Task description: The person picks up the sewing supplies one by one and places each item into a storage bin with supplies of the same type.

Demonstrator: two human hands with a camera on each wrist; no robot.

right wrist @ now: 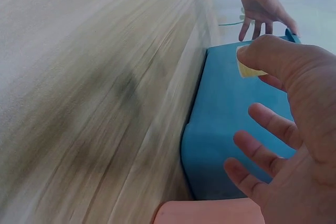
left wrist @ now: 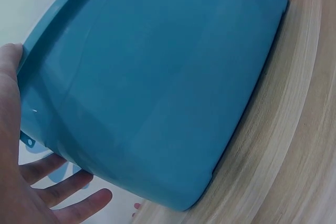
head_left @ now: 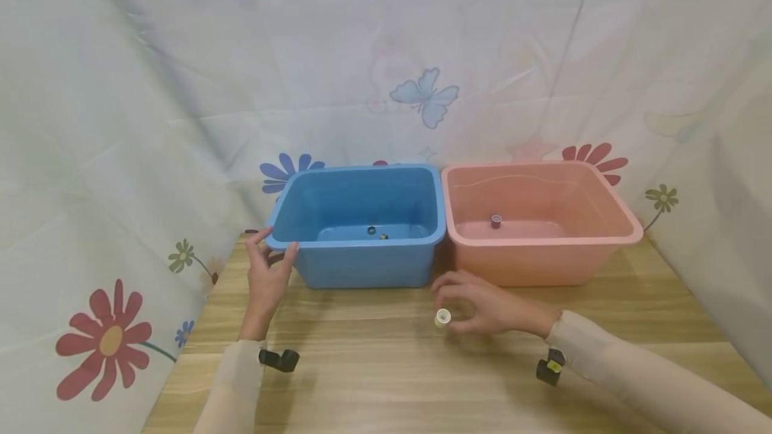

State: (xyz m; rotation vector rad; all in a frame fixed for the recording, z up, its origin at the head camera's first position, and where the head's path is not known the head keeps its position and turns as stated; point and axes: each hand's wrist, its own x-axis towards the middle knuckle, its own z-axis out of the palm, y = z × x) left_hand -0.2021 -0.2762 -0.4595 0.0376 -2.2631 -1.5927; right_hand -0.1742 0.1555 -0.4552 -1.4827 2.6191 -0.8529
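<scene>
My left hand (head_left: 267, 283) holds the near left corner of a blue plastic tub (head_left: 362, 263), its thumb on the front rim. In the left wrist view, several of its fingers (left wrist: 79, 208) spread beside the tub's wall. Between thumb and index finger, my right hand (head_left: 482, 305) pinches a small yellow spool-like cylinder (head_left: 443, 317) with a pale, hollow round end. It is above the wooden table, in front of the tubs. The right hand's other fingers (right wrist: 260, 153) are spread apart from it in the right wrist view.
A pink tub (head_left: 519, 266) stands beside the blue one, with a small purple cylinder (head_left: 496, 221) inside. Within the blue tub lie a small dark ring-like piece (head_left: 371, 230) and a yellowish piece (head_left: 384, 237). Behind hangs a patterned curtain (head_left: 338, 86); below is the wooden table (head_left: 362, 367).
</scene>
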